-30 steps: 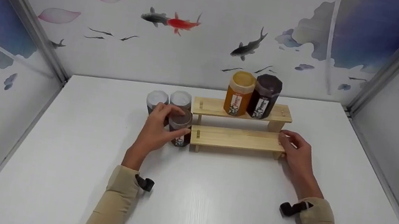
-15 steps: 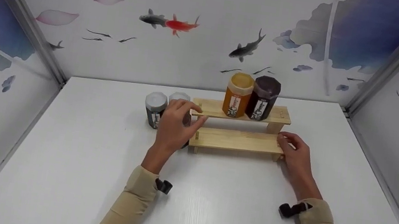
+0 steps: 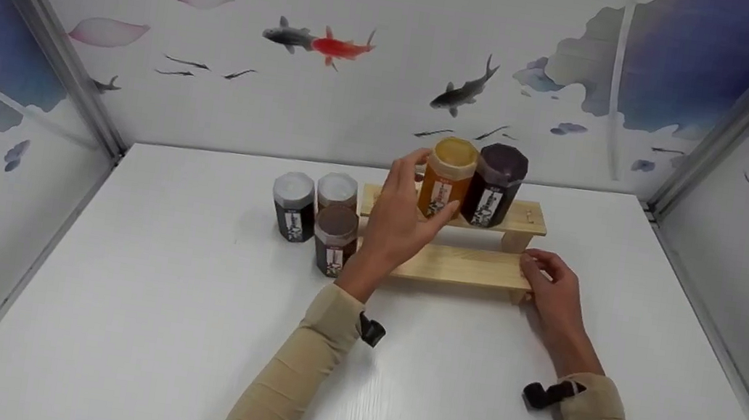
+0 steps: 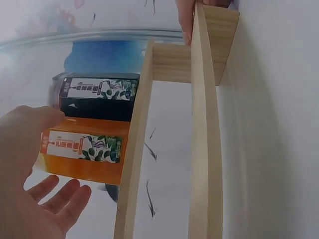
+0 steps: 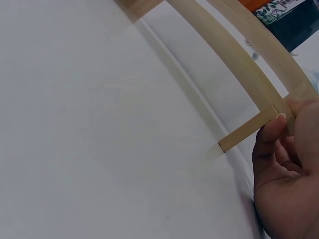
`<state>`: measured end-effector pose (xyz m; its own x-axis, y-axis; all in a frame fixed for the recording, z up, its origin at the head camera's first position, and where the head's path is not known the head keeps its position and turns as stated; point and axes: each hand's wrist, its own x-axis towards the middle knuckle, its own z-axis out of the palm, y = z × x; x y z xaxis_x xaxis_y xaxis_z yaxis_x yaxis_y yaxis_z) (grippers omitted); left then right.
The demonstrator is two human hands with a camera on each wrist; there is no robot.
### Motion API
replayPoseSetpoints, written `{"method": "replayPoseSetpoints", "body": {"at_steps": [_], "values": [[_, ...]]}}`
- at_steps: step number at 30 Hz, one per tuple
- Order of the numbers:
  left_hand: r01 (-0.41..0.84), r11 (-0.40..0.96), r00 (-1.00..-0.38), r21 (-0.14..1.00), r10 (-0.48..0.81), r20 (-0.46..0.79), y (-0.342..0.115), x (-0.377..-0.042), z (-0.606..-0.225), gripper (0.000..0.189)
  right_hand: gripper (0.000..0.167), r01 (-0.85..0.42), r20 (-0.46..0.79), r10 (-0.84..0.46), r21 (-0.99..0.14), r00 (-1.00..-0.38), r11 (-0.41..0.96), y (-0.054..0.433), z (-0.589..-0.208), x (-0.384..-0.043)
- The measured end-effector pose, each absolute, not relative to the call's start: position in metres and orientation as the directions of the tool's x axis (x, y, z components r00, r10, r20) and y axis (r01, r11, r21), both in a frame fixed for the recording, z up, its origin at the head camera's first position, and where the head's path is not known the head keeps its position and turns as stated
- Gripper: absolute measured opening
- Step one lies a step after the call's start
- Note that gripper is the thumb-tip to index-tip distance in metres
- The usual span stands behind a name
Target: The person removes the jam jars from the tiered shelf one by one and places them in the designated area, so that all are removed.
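Note:
In the head view, my left hand (image 3: 398,221) reaches around an amber-orange jar (image 3: 449,176) on the upper step of a two-tier wooden rack (image 3: 462,265). The left wrist view shows its thumb over the jar's near side and its fingers (image 4: 62,201) spread below, with a gap to the jar. A dark purple jar (image 3: 498,183) stands upright, close against the orange one. My right hand (image 3: 557,291) pinches the right end of the lower step, thumb (image 5: 274,128) at the front edge in the right wrist view. The left end of the rack is partly hidden behind my left forearm.
Left of the rack, on the white table (image 3: 150,296), stand a black jar (image 3: 294,210), a pale-lidded brownish jar (image 3: 338,192) and a dark brown jar (image 3: 335,241). Printed panels (image 3: 215,92) enclose the table at the back and sides.
My left hand has left the dark brown jar and moved right and up to the orange jar on the upper step. The right hand keeps its hold on the rack.

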<state>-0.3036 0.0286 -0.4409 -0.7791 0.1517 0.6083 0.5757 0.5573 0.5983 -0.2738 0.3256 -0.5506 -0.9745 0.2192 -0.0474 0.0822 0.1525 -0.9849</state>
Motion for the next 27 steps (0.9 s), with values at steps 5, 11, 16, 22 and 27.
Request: {"method": "replayPoseSetpoints", "body": {"at_steps": [5, 11, 16, 22, 27], "values": [[0.585, 0.526, -0.771, 0.617, 0.126, 0.624, 0.041, -0.314, -0.443, 0.086, 0.054, 0.095, -0.064, 0.212, -0.985, -0.975, 0.142, 0.328, -0.552, -0.275], [0.593, 0.480, -0.778, 0.647, 0.133, 0.614, 0.042, -0.319, -0.450, 0.079, 0.053, 0.109, -0.082, 0.196, -0.986, -0.977, 0.130, 0.329, -0.551, -0.276], [0.591, 0.495, -0.773, 0.638, 0.120, 0.623, 0.039, -0.318, -0.450, 0.079, 0.056, 0.104, -0.082, 0.188, -0.988, -0.979, 0.110, 0.327, -0.551, -0.275], [0.588, 0.481, -0.775, 0.650, 0.105, 0.624, 0.034, -0.311, -0.452, 0.078, 0.056, 0.105, -0.086, 0.187, -0.990, -0.979, 0.096, 0.328, -0.551, -0.275], [0.619, 0.444, -0.751, 0.648, 0.090, 0.655, 0.027, -0.304, -0.455, 0.075, 0.055, 0.126, -0.111, 0.189, -0.990, -0.976, 0.069, 0.328, -0.550, -0.276]]}}
